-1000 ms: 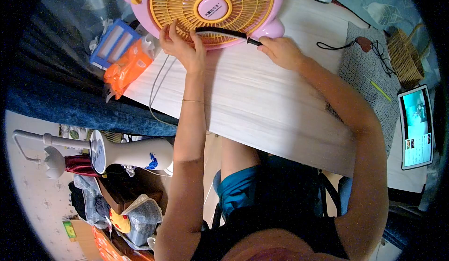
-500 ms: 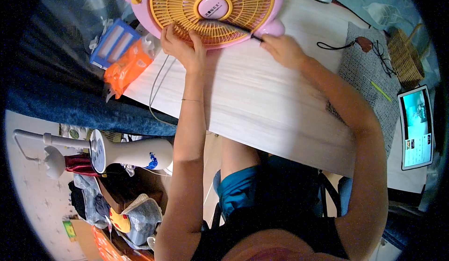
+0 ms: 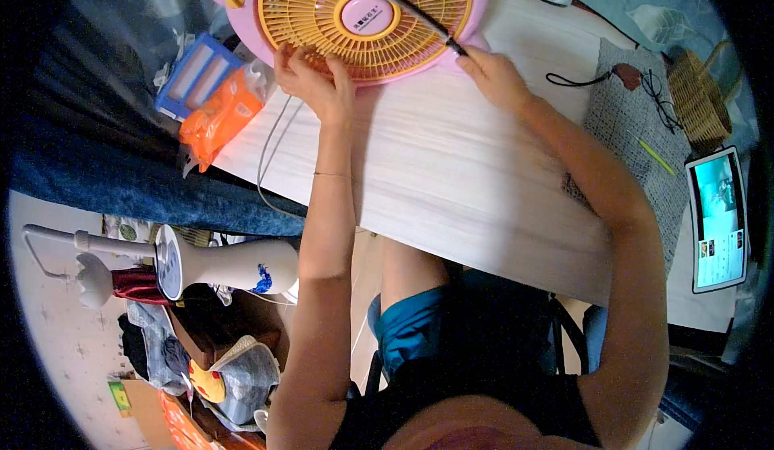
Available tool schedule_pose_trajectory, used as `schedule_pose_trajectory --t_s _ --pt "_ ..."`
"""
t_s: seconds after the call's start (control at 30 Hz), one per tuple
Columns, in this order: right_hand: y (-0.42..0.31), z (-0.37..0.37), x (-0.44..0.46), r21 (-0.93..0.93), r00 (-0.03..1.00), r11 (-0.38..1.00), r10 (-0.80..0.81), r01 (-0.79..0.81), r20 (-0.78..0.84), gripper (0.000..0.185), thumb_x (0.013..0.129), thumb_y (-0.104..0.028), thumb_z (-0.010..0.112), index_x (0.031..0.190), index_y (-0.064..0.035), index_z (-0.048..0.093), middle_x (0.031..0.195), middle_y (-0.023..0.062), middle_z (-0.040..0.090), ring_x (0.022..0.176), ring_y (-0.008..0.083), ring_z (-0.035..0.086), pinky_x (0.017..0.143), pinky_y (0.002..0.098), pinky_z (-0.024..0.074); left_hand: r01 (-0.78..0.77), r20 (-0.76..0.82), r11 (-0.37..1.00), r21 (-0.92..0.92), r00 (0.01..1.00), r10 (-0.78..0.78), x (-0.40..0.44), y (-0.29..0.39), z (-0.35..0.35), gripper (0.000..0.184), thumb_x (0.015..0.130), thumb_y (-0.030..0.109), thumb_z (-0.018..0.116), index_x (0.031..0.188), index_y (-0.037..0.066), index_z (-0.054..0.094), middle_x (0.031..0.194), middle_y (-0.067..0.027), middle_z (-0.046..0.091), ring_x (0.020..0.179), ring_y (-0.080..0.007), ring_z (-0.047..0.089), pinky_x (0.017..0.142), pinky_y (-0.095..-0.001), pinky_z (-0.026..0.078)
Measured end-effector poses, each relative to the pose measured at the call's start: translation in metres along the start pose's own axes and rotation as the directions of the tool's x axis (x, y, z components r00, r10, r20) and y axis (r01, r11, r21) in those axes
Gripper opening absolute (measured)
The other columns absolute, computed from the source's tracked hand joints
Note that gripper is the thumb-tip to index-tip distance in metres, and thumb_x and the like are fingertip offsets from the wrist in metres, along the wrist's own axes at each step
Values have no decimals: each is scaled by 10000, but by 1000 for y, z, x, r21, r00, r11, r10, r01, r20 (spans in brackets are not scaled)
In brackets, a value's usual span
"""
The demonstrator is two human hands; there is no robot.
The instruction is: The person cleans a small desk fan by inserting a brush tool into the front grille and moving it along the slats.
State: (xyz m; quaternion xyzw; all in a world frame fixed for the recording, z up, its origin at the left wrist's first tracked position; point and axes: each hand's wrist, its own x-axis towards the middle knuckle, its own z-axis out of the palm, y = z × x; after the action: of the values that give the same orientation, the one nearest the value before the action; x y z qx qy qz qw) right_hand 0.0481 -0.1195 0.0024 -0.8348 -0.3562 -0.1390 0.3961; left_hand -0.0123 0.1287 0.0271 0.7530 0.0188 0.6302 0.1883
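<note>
A pink fan (image 3: 246,19) with a yellow grille (image 3: 322,16) lies at the far edge of my view, its round pink hub facing up. My left hand (image 3: 318,87) holds the fan's near-left rim, fingers curled over the grille. In my right hand (image 3: 496,79) is the handle of a slim, dark, curved brush (image 3: 415,16). The brush reaches across the right half of the grille, its tip above the hub. Whether its bristles touch the grille, I cannot tell.
An orange plastic packet (image 3: 222,111) and a blue-framed box (image 3: 193,75) lie left of the fan. A cord (image 3: 264,164) runs off the table's near edge. At right are a grey woven mat (image 3: 605,116), glasses (image 3: 663,103), a wicker basket (image 3: 700,99) and a lit tablet (image 3: 717,216).
The brush has swung up from the grille below the hub to the hub's upper right. My right hand has shifted slightly right; my left hand stays at the rim.
</note>
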Motion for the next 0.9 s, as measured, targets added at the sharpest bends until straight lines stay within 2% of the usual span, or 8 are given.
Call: schedule_pose_trajectory --t_s 0.2,0.3,0.4,0.5,0.6,0.7,0.83,0.9 --pt "-7 3 -1 -43 998 998 -56 55 -23 288 861 -297 472 1046 -87 541 799 189 592 694 366 576 610 418 459 9 15 1000 -9 1000 -9 -1 0 -2 346 698 120 557 1001 -6 448 1212 -249 316 1139 -376 267 956 -467 182" --pt "-4 0 -1 -88 983 986 -152 143 -100 263 865 -232 481 1026 -31 531 624 211 514 540 348 524 508 395 404 22 -5 999 -42 1000 -22 -1 0 -1 407 707 125 558 1077 -1 444 1189 -238 331 1112 -368 285 949 -462 191" --pt "0 -2 4 8 966 998 -62 66 -251 278 864 -233 478 1037 -20 520 632 220 520 560 362 533 512 402 407 44 26 999 -9 999 -43 1 3 -3 483 713 135 561 1159 14 421 1167 -232 334 1084 -360 297 939 -457 204" --pt "7 -6 11 77 972 990 135 -122 -194 306 862 -293 469 1052 -60 529 775 203 584 669 361 576 587 444 449 35 68 999 23 997 -37 2 4 -6 515 715 138 564 1192 25 407 1156 -233 329 1072 -357 300 933 -455 212" --pt "3 -3 5 -66 997 997 30 -34 -66 306 867 -286 461 1046 -46 525 825 212 581 716 366 573 613 437 453 24 35 1000 3 999 -24 1 5 -5 474 713 133 562 1152 18 425 1167 -240 320 1086 -360 296 939 -454 210" --pt "0 9 0 11 977 981 -192 194 -95 251 862 -220 482 1002 -14 516 692 235 530 618 378 531 544 409 410 -12 4 1000 -24 1000 12 0 2 -2 424 713 129 559 1097 -5 439 1207 -253 300 1118 -367 282 952 -455 198" --pt "-4 7 0 -63 975 984 -173 166 -137 248 864 -222 479 976 -3 511 654 221 513 567 349 516 522 389 401 -23 40 998 -56 999 25 1 -1 -4 378 718 122 551 1044 -33 442 1264 -256 265 1160 -376 255 965 -455 185" --pt "-2 0 3 22 988 999 52 -49 -147 289 868 -268 463 1021 -28 515 743 218 559 659 367 553 577 417 434 -22 48 997 -73 999 26 2 0 -5 377 720 116 547 1047 -36 440 1273 -249 263 1164 -376 252 965 -455 185"
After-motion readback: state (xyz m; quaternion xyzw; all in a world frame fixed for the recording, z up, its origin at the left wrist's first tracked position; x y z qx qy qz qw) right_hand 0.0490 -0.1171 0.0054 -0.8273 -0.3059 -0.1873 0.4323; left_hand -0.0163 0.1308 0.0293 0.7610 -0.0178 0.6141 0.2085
